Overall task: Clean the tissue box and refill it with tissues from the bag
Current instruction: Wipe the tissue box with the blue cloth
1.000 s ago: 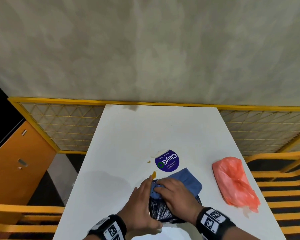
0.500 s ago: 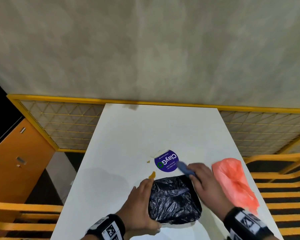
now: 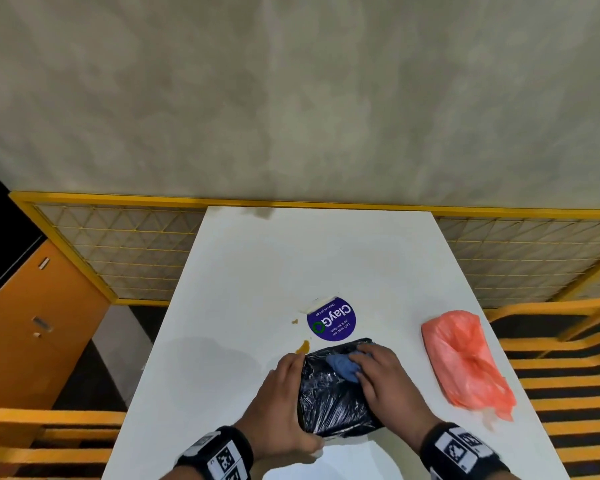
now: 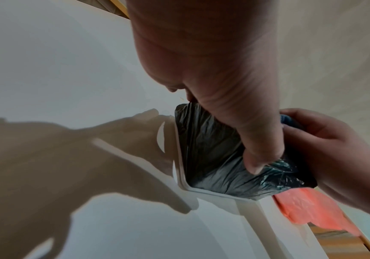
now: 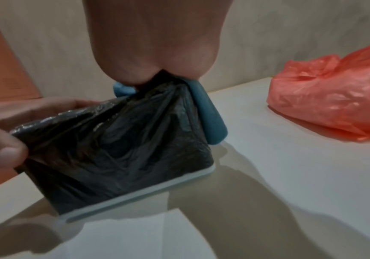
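White table (image 3: 257, 289) — round purple sticker (image 3: 331, 319), orange cabinet (image 3: 32, 327) leftward.

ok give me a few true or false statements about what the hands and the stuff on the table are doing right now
1. The right hand presses a blue cloth onto the black-wrapped tissue box. True.
2. The left hand lies flat on the table, away from the box. False: it grips the box's left side.
3. The red plastic bag lies on the table to the right of the box, untouched. True.
4. The purple round sticker is stuck on the box. False: it is on the table, beyond the box.
5. The blue cloth lies inside the red bag. False: it is under the right hand's fingers.
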`<state>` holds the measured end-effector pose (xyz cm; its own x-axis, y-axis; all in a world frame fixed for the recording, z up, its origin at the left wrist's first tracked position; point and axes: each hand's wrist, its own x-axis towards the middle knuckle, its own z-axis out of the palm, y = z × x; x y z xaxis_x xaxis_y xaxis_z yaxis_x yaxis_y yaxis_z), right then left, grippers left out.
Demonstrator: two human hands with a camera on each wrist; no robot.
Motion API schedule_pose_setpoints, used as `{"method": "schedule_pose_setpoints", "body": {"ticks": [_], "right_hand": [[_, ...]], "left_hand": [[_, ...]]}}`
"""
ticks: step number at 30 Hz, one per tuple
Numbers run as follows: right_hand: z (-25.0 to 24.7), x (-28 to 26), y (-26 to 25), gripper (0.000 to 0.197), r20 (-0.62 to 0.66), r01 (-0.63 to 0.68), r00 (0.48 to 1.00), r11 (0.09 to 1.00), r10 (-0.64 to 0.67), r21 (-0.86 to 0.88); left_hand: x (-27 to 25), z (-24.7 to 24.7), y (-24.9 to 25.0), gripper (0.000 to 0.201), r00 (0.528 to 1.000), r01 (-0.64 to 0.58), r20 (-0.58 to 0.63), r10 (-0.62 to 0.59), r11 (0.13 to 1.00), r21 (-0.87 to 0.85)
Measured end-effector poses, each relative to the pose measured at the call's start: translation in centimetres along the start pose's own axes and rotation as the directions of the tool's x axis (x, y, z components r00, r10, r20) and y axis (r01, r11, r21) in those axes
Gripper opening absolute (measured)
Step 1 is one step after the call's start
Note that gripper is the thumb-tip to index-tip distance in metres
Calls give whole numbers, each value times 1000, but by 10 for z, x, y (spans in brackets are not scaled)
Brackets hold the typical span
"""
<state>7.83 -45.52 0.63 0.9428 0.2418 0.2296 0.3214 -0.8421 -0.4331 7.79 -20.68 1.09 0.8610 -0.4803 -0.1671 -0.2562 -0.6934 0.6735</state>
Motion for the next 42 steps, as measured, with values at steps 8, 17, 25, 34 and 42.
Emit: {"method": "schedule_pose_setpoints", "body": {"ticks": [8,17,25,34,42], "right_hand": [[4,28,11,30,-33,-170,985,985,170,-7],[-9,47,51,18,68,-487,872,846,484,216],[-48,-11,-16,28,-29,224,974,974,-223,27],[-7,-43,6,35,-35,153,987,986,-156,-63],[-6,-27,15,32,-30,-159,986,984,162,82]], "left_hand": [[-2,-1,2,145,1000,-3,-13,3,1000,-2],[-2,-4,4,146,1000,-11,1,11,999,41],[-1,-4,-2,148,1000,-19,4,19,1000,22],[-2,-3,2,147,1000,-22,-1,22,999,25],[-2,1,1,143,1000,-15,-21,16,1000,16]]}}
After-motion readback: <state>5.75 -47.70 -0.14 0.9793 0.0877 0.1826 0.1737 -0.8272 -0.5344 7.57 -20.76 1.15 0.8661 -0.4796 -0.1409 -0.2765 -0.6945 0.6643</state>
